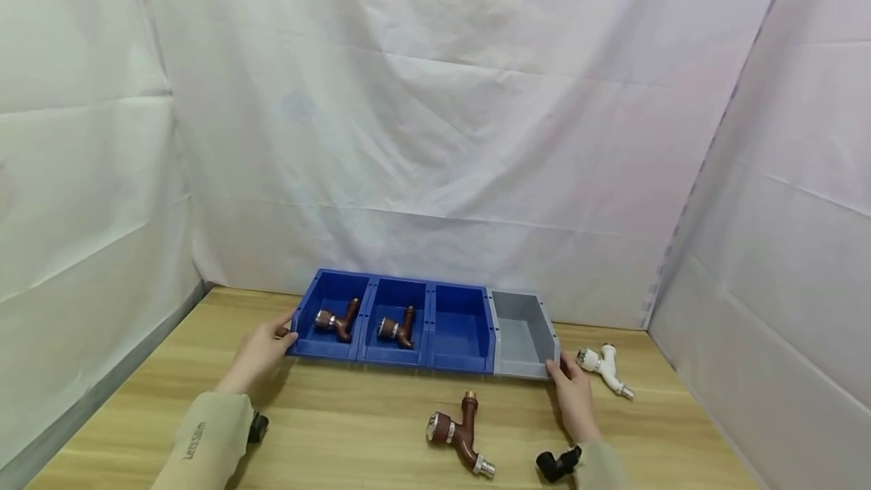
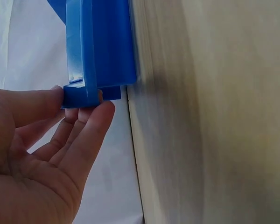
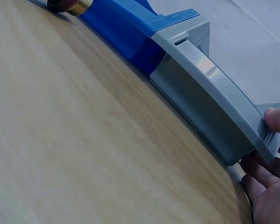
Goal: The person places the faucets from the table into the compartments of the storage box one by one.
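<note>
Near the worktop's (image 1: 367, 429) back edge, the left hand (image 1: 261, 354) pinches the leftmost blue bin (image 1: 323, 348) and the right hand (image 1: 574, 398) the gray bin (image 1: 520, 367), ends of a bin row (image 1: 460, 361) probably light, stiff, best gripped by its outer rims (image 1: 550, 324).

A pale wooden table (image 1: 347, 418) with streaky lengthwise grain bears a gray bin (image 1: 520, 331), and directly left of that bin stand three blue bins (image 1: 393, 355) in one side-by-side row, the nearest of them touching it. On the bare wood in front of the gray bin and a little to its left lies a brown tap (image 1: 464, 437), its silver nozzle towards the near edge, while a white tap (image 1: 607, 367) lies just to the gray bin's right, knob turned towards it.
</note>
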Action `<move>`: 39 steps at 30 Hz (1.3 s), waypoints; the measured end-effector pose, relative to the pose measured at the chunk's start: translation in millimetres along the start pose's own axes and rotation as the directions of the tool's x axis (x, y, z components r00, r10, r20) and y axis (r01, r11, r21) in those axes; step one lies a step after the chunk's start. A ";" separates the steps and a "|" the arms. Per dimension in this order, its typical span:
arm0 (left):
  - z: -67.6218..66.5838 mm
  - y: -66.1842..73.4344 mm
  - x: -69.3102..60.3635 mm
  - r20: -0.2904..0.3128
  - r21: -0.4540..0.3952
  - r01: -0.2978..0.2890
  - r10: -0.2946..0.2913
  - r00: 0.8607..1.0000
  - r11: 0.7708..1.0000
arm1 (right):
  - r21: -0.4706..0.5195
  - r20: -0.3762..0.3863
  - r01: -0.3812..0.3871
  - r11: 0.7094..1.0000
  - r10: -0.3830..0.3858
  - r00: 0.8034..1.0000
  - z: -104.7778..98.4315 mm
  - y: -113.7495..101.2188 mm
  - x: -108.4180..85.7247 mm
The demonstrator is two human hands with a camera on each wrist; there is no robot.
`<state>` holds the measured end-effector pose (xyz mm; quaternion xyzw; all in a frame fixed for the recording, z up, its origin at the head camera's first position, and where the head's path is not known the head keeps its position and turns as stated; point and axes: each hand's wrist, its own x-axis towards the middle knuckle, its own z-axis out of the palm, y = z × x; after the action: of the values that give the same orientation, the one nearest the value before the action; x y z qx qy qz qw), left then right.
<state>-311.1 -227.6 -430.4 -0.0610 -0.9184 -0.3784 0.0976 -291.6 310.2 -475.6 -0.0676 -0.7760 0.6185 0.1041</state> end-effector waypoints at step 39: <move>-3.4 4.6 1.6 0.020 0.035 -0.018 0.018 1.000 0.999 | -0.038 -0.010 0.015 0.999 -0.015 1.000 0.1 0.1 0.4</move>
<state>-311.3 -226.7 -424.5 -0.0712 -0.9253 -0.3605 0.0932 -292.0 310.2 -475.7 -0.0667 -0.7875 0.6025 0.1114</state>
